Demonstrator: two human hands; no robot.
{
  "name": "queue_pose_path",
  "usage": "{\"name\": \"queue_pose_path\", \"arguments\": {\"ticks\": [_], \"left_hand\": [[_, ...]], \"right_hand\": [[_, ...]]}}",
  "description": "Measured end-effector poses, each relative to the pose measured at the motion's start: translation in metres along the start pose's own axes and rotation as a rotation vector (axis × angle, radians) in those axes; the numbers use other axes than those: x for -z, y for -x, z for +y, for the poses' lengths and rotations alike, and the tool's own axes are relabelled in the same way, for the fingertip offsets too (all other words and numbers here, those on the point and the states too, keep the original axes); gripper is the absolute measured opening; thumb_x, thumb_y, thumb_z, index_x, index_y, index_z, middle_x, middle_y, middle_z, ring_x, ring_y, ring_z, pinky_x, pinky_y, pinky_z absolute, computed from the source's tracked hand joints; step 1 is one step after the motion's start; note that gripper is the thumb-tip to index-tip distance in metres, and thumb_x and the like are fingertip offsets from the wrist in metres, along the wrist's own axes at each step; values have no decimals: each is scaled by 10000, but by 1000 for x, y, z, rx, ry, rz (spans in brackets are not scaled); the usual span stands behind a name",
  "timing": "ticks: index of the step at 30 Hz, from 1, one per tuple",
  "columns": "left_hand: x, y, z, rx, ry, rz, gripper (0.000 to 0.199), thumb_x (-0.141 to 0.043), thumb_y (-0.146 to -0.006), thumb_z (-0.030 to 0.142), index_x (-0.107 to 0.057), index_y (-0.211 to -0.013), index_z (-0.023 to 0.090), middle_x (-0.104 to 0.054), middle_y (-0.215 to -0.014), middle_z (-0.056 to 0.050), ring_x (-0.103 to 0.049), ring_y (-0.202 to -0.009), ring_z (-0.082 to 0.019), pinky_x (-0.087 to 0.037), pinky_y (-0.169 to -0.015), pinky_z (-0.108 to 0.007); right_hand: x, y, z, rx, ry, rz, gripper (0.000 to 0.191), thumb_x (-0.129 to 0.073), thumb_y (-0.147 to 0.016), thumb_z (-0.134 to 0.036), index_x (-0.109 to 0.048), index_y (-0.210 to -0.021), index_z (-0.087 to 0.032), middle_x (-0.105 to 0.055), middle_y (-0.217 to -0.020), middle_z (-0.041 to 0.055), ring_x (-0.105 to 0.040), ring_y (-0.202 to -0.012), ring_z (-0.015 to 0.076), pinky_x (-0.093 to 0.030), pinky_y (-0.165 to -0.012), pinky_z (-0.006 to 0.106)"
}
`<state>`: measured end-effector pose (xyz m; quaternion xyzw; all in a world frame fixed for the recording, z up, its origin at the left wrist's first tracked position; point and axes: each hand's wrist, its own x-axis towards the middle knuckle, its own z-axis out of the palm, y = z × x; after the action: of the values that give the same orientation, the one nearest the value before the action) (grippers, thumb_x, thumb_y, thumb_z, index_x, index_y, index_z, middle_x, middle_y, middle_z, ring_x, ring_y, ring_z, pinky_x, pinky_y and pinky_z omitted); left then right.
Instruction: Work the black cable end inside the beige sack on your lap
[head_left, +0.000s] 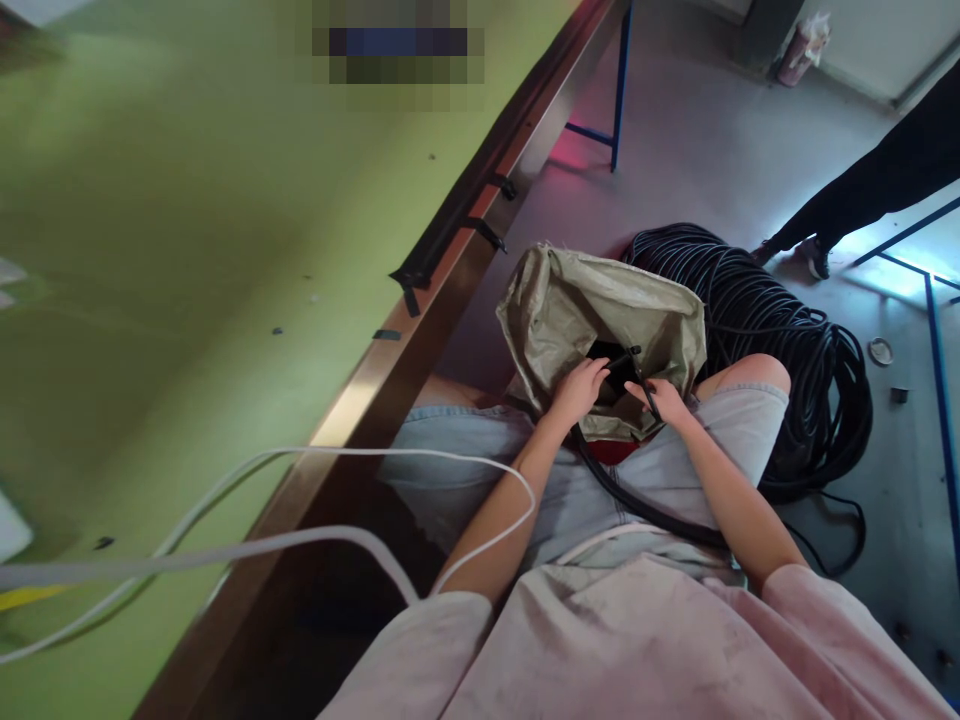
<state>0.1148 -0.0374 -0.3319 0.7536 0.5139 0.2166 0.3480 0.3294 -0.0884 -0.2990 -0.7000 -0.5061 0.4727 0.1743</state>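
Note:
A tan woven sack stands open between my knees, its mouth facing up. Over its opening, my left hand is closed around the end of a thick black cable, which runs back across my lap and under my right forearm. My right hand grips a slim black tool close to the cable's end; its exact kind is too small to tell. A short black tip shows between the two hands. The inside of the sack is dark, and its contents cannot be made out.
A large coil of black cable lies on the floor beside my right knee. To my left runs a green-topped table with a metal edge. White cords cross from it to me. Another person's leg stands beyond the coil, near blue metal frames.

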Motion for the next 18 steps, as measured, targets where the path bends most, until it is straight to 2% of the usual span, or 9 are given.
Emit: {"name": "queue_pose_path", "arguments": {"ticks": [3,7,10,13,18], "left_hand": [[-1,0,0,12,1,-6,375,-447,-1078,288,-657,-1373,191,-688,-1265,-132,-677,-1123,-248,-532,-1007,-360],[0,-1,1,-1,8,-83,379,-436,-1072,270,-662,-1363,182,-702,-1240,-130,-675,-1120,-250,-533,-1006,-368],[2,0,3,-16,27,-147,377,-437,-1067,259,-669,-1354,184,-707,-1239,-126,-676,-1119,-247,-533,-1006,-365],[3,0,6,13,24,-138,377,-438,-1070,269,-658,-1363,182,-699,-1272,-134,-674,-1144,-254,-529,-1013,-369],[4,0,7,69,-21,-94,343,-455,-1078,297,-648,-1338,186,-710,-1264,-141,-690,-1130,-259,-534,-992,-361]], "right_hand": [[1,1,-1,-12,-9,-1,595,-652,-814,-792,-552,-714,-213,-591,-592,-3,-627,-556,177,-430,-569,261],[-1,-1,0,110,-29,66,615,-620,-813,-820,-579,-745,-210,-662,-718,29,-679,-699,200,-485,-659,267],[-1,-1,1,28,3,29,614,-604,-844,-808,-595,-718,-207,-621,-604,23,-671,-635,211,-473,-623,274],[0,-1,1,-57,6,11,618,-611,-850,-802,-599,-697,-204,-573,-528,9,-645,-544,201,-442,-555,268],[-3,-2,1,25,-41,2,570,-639,-862,-761,-600,-801,-197,-649,-675,22,-714,-706,212,-492,-630,250]]}}
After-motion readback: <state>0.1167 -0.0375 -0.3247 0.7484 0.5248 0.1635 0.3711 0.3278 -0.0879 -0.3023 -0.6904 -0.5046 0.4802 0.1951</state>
